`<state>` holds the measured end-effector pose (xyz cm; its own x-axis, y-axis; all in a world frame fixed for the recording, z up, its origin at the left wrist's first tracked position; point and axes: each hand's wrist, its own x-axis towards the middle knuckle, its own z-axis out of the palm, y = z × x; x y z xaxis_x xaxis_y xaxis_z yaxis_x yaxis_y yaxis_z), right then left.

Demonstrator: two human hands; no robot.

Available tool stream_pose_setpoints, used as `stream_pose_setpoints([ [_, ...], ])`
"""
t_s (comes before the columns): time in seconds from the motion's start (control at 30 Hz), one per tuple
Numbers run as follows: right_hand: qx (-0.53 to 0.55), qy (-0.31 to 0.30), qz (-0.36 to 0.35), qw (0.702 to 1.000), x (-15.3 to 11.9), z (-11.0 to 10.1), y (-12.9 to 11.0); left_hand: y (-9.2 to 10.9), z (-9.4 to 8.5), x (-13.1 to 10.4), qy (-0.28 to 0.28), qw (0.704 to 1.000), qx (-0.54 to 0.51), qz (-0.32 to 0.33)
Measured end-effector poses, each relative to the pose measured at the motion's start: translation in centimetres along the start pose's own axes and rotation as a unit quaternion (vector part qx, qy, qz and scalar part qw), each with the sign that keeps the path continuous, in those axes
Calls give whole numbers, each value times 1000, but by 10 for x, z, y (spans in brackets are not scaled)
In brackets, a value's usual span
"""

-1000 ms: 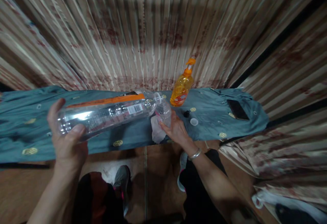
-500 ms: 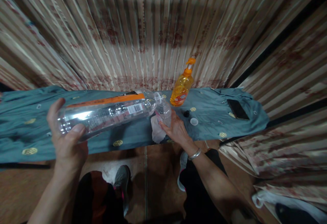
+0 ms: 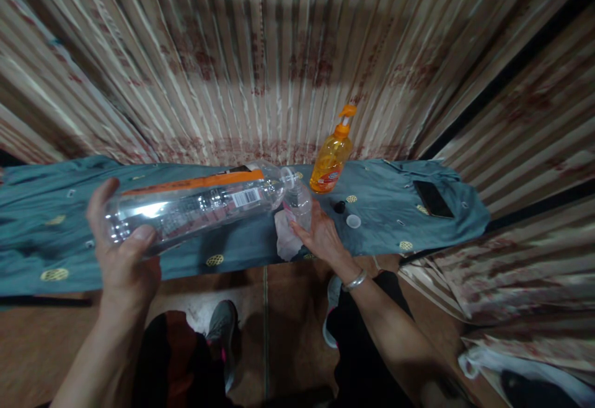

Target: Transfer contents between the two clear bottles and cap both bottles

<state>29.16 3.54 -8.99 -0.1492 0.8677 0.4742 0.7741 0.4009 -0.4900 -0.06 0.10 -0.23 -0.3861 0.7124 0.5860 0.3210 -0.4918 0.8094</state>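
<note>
My left hand (image 3: 127, 247) grips the base end of a large clear plastic bottle (image 3: 199, 206) with an orange-edged label, held almost level. Its open mouth points right and meets the top of a small clear bottle (image 3: 297, 203). My right hand (image 3: 323, 231) is wrapped round that small bottle, with a crumpled whitish tissue (image 3: 287, 237) beside and below it. Behind my right hand stands a pump bottle of orange liquid (image 3: 331, 163). A black cap (image 3: 339, 207) and a white round cap (image 3: 353, 221) lie to the right of my hand.
A narrow surface covered with green patterned cloth (image 3: 381, 234) runs across the view. A dark phone (image 3: 433, 199) lies towards its right end. Pleated curtains (image 3: 279, 54) hang behind and on the right. A white bag (image 3: 548, 374) is at the lower right.
</note>
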Motion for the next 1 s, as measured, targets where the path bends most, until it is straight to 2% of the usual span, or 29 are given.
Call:
stream_pose_setpoints([
  [0.1, 7, 1, 1, 1000, 0, 0, 0, 4, 2, 0, 12, 996, -69, -57],
  [0.23, 2, 5, -2, 1000, -1, 1, 2, 7, 4, -1, 12, 995, -73, -64],
  [0.43, 1, 6, -9, 1000, -1, 1, 4, 4, 4, 0, 32, 995, -73, -59],
  [1.0, 2, -1, -1, 1000, -1, -1, 2, 3, 3, 0, 12, 999, -43, -24],
])
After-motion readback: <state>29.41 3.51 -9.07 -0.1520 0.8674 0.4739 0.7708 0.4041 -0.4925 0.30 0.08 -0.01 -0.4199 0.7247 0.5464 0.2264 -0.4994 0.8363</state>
